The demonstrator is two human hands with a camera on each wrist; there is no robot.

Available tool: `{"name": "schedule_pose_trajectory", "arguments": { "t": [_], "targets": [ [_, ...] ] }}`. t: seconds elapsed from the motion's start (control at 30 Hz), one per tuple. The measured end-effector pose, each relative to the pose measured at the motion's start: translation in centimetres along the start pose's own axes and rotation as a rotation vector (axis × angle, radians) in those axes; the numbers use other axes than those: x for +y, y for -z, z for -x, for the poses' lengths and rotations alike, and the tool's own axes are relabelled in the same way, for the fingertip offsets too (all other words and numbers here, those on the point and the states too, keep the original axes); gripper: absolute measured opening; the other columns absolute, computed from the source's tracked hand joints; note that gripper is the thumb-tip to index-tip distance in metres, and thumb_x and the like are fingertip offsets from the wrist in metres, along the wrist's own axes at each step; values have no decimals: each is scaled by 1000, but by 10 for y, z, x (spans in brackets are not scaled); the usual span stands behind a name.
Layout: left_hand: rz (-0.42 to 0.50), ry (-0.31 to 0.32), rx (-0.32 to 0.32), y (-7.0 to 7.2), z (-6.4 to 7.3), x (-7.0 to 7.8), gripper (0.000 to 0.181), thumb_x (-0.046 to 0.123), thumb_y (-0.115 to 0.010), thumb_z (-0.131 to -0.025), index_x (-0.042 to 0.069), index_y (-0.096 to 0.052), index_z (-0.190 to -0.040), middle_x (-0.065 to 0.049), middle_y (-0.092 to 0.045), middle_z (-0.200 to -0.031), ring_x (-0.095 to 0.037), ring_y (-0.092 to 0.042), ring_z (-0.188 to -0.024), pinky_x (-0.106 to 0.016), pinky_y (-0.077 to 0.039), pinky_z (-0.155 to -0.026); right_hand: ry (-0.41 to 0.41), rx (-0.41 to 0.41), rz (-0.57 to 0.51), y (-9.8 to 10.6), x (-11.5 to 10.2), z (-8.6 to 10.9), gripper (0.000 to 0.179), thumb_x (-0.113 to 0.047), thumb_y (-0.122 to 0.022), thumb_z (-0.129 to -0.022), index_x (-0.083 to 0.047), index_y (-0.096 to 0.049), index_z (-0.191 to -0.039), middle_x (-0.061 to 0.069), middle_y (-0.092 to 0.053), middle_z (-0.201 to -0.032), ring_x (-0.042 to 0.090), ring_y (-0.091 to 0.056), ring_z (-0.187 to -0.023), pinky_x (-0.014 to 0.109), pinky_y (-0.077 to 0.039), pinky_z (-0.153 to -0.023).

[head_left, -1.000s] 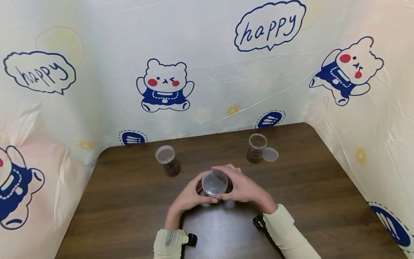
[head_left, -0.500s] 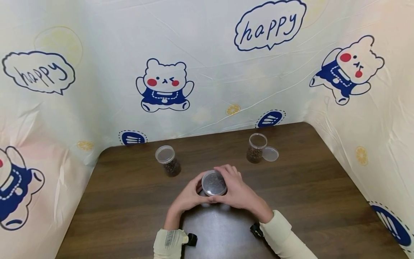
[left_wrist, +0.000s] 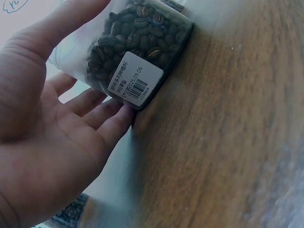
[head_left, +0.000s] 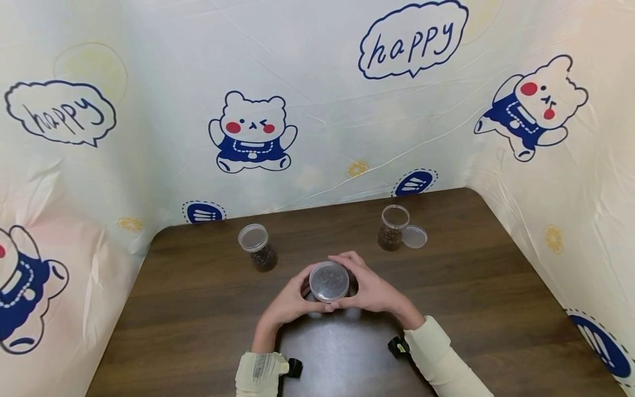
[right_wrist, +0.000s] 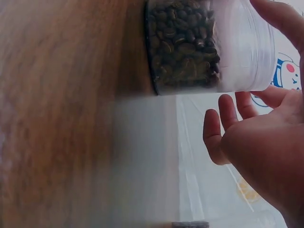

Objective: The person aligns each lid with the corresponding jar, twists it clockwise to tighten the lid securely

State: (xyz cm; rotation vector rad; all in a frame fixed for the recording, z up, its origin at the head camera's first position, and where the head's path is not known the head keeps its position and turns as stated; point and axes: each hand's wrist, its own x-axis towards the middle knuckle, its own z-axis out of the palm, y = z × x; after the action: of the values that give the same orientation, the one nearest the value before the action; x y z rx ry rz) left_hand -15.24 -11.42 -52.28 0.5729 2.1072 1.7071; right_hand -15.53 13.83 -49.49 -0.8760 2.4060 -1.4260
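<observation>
On dark wooden table (head_left: 198, 309), left hand (head_left: 290, 302) and right hand (head_left: 373, 289) are both gripping lidded clear plastic jar (head_left: 329, 281) (coffee beans inside).

I read "happy" in a speech bubble (head_left: 413, 39) on the backdrop, far beyond my right hand (head_left: 369, 288), and again in another bubble (head_left: 60, 113) far off past my left hand (head_left: 288, 300). The jar (left_wrist: 137, 45) at my left fingertips carries a barcode label (left_wrist: 134, 81) dated 2025.09.06; its other print is too small to read.
</observation>
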Motion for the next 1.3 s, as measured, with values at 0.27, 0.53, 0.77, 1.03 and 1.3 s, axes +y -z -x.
{"name": "schedule_pose_trajectory", "arguments": {
  "t": [0.27,0.53,0.77,1.03,1.3],
  "targets": [
    [-19,7,13,0,0,2,88,14,-92,-82,24,-45,-157,-6,-52,-156,-26,-51,-144,-19,-44,-113,-76,126,91,-12,-11,-1,91,-36,-97,-75,-13,-50,-150,5,-49,-140,21,-48,-127,49,-47,-107],
    [-32,-8,11,3,1,2,87,14,-90,-84,18,-44,-158,-10,-51,-158,-30,-48,-147,-15,-41,-113,-208,322,225,-36,-33,1,94,-43,-99,-69,-4,-50,-140,11,-55,-127,26,-49,-117,46,-46,-99],
    [-33,7,9,3,0,0,88,16,-91,-83,23,-44,-157,-7,-53,-156,-27,-50,-145,-18,-43,-113,-179,204,146,-21,-26,2,106,-46,-97,-71,-8,-42,-153,13,-49,-143,28,-49,-128,52,-45,-107],
    [3,12,-3,0,1,-4,90,16,-94,-80,28,-46,-155,-2,-55,-154,-24,-54,-143,-21,-47,-112,-19,2,-42,4,-2,-2,90,-31,-93,-81,-29,-45,-158,0,-46,-152,22,-50,-139,55,-42,-115],
    [-6,13,3,0,1,0,89,17,-93,-81,30,-46,-155,-1,-55,-154,-23,-54,-143,-20,-46,-112,4,64,7,-3,-5,-3,85,-30,-94,-80,-16,-52,-154,5,-50,-145,24,-53,-132,51,-47,-109]
  ]
}}
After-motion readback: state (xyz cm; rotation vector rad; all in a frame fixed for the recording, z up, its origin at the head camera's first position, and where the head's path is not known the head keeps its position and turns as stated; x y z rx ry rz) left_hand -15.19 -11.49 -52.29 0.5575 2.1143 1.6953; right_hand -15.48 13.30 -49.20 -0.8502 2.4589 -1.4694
